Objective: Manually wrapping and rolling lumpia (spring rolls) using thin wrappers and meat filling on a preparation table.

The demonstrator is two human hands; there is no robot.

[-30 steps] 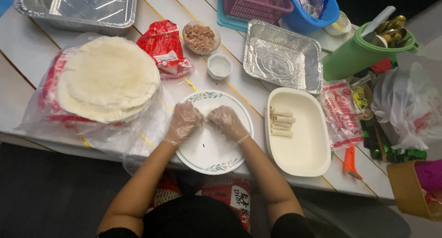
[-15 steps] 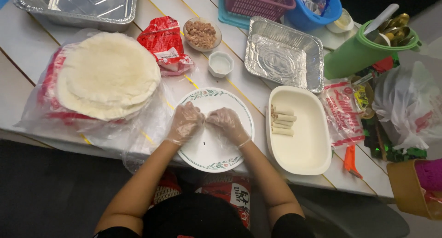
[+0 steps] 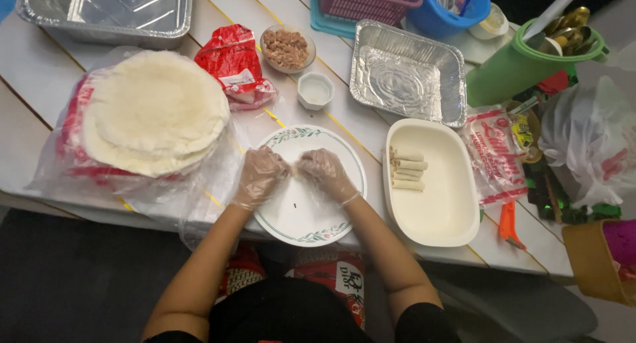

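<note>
- Since both hands sit right over the patterned plate (image 3: 301, 210), the left hand (image 3: 260, 177) and right hand (image 3: 326, 174) meet at its upper middle, each in a thin clear glove, fingers (image 3: 311, 163) curled in and pressed together around something small. I can't tell what, it's hidden between the fingertips.
- That plate looks like the work spot: white with a green leafy rim, sitting at the near edge of the tabletop (image 3: 26, 144), mostly bare apart from a dark speck.
- Just right of it, a white oval dish (image 3: 440, 204) holds a few pale thin rolls (image 3: 405, 171) stacked at its left end, probably parked there to stay within reach.
- Left of the plate, a stack of round flat wrappers (image 3: 156, 111) lies on its opened plastic bag.
- Further back: a small white cup (image 3: 315, 91), a bowl of brownish filling (image 3: 287, 48), and an empty foil tray (image 3: 407, 71).
</note>
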